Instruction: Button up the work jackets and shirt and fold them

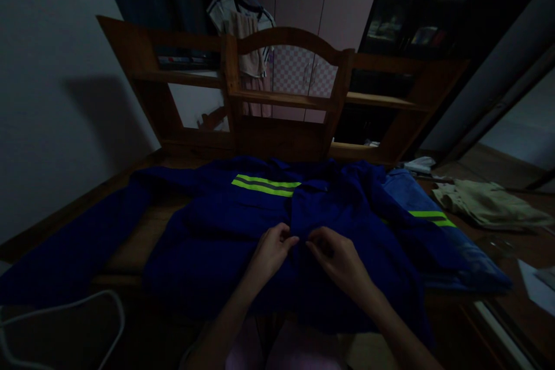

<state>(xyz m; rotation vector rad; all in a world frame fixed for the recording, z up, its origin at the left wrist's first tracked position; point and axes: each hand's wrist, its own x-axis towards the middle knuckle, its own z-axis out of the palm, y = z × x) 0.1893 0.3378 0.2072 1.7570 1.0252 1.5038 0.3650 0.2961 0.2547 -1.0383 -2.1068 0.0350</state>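
Note:
A dark blue work jacket with lime-yellow and grey stripes lies spread over a wooden desk. One sleeve stretches out to the left; the other side rests partly on folded jeans. My left hand, thumb and fingertips pinched, is on the jacket's front edge near the middle. Just to its right, my right hand pinches at the front as well, a small gap between the two. Dim light hides any button or other small part at the fingertips.
Behind the jacket rises a wooden shelf frame. Folded blue jeans and a beige folded cloth lie on the right, near a white paper. A white curved tube is at lower left.

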